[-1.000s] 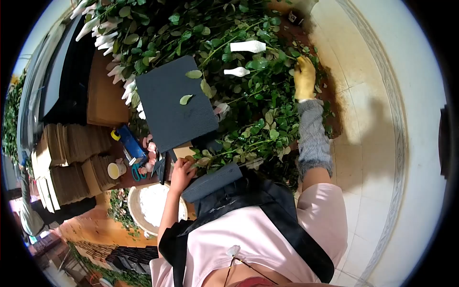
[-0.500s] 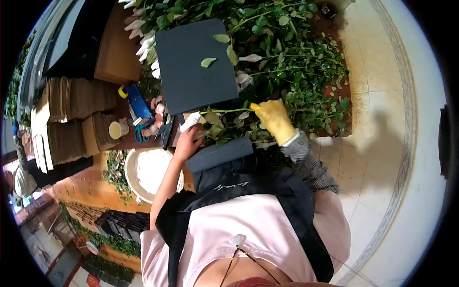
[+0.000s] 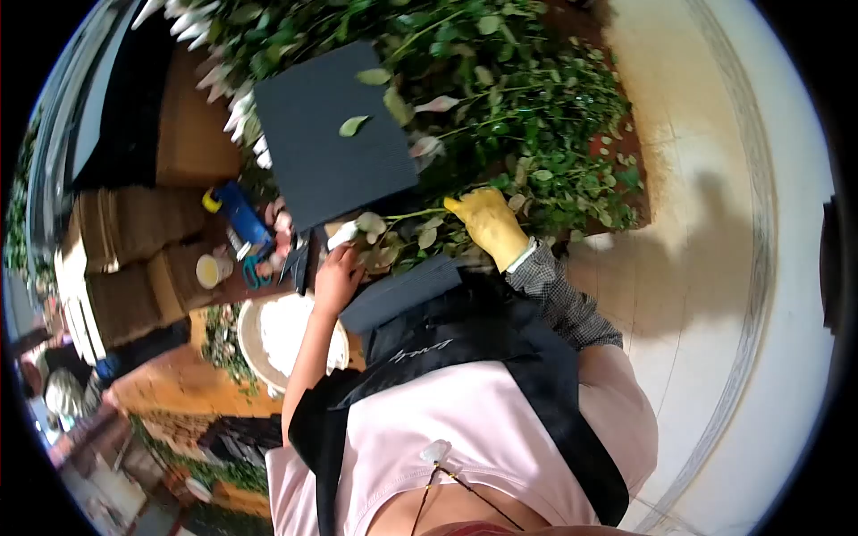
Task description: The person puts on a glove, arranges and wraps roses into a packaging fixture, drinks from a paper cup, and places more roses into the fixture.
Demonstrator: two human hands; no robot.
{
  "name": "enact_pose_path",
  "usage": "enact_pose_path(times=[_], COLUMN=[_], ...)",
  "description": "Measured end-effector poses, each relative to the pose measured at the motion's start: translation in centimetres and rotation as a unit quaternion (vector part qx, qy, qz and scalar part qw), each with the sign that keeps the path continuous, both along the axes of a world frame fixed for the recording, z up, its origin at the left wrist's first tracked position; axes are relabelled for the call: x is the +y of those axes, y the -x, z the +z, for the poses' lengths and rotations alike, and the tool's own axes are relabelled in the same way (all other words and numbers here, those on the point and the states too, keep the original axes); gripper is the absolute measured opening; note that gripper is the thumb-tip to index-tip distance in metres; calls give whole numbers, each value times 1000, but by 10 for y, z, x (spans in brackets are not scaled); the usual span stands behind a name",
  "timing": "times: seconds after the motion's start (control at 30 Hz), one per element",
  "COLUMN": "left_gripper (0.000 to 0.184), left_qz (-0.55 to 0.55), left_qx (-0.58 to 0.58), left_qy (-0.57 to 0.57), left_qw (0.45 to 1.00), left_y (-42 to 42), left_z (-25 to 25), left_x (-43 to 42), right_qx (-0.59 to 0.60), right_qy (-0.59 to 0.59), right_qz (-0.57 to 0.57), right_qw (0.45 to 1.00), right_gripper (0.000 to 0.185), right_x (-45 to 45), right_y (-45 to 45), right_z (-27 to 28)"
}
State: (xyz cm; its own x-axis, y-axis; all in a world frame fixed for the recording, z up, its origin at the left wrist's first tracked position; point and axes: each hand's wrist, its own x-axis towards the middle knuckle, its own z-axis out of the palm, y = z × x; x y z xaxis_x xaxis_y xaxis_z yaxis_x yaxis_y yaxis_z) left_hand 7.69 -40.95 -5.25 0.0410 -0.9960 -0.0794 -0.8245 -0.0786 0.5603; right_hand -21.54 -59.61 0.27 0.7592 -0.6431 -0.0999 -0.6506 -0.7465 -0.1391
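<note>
My right hand (image 3: 489, 230), in a yellow glove, is closed on a green leafy stem (image 3: 416, 213). At that stem's left end is a white flower head (image 3: 343, 235). My bare left hand (image 3: 338, 279) has its fingers curled against the lower side of the flower head; their tips are partly hidden. Just above the hands lies a dark ridged board (image 3: 335, 134) with a loose leaf on it. A dark padded roll (image 3: 402, 293) is between my hands and my apron.
Many leafy stems (image 3: 527, 116) cover the table behind and to the right. At left are stacked cardboard sheets (image 3: 125, 295), a paper cup (image 3: 213, 271), a blue tape dispenser (image 3: 239, 213), teal scissors (image 3: 256, 272) and a white-filled basket (image 3: 290, 338). A person (image 3: 64, 390) is at the far left.
My right hand came from the stems at the far right toward my left hand, with a stem now in its grip. The white flower head is now at my left hand. The view has shifted.
</note>
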Motion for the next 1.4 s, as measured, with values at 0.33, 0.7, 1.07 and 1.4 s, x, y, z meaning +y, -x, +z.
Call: enact_pose_path(times=[0.33, 0.7, 1.07, 1.4], left_gripper=[38, 38, 38, 40], left_qz=[-3, 13, 24, 20], left_qx=[35, 61, 54, 67], left_qy=[-5, -10, 7, -3], left_qw=[999, 998, 998, 998], left_y=[5, 9, 9, 5], left_z=[14, 18, 19, 11], left_x=[-5, -7, -6, -2], right_qx=[-180, -16, 65, -268], right_qy=[271, -25, 330, 318], right_qz=[-156, -293, -329, -36], right_qw=[933, 956, 882, 909], right_gripper=[18, 39, 13, 14], right_x=[-139, -218, -278, -161], right_y=[60, 93, 88, 89], right_z=[76, -41, 6, 162])
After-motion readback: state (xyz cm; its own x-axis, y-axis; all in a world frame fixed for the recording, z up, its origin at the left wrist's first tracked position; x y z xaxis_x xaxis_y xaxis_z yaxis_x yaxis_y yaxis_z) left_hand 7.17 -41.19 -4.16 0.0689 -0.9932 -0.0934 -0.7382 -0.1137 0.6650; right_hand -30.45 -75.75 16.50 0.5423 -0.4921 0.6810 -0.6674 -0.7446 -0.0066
